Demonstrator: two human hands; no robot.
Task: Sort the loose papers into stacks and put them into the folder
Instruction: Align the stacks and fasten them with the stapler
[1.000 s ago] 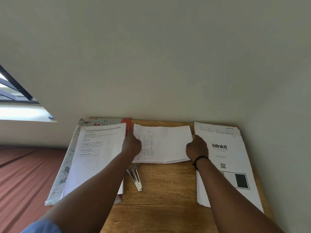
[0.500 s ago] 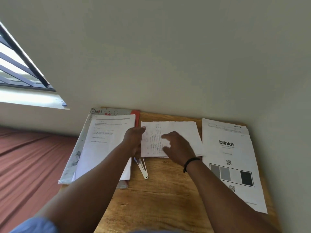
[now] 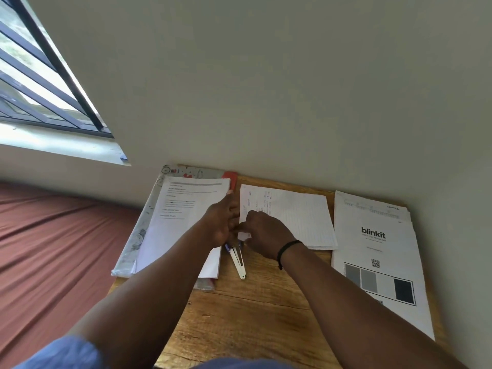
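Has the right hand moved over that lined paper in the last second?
Yes. The right hand slid from the lined paper's right edge to its left near corner, beside the left hand.

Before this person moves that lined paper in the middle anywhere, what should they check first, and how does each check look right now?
1. Both hands on the lined paper: ok; left hand and right hand meet at its near left corner.
2. Firm grip on the sheet: cannot tell, fingers overlap.
3. Metal clip clear of the paper: cannot tell, its top is hidden under the hands.
4. Printed stack on the folder lies tidy: ok.
5. Blinkit stack lies apart from the lined paper: ok.
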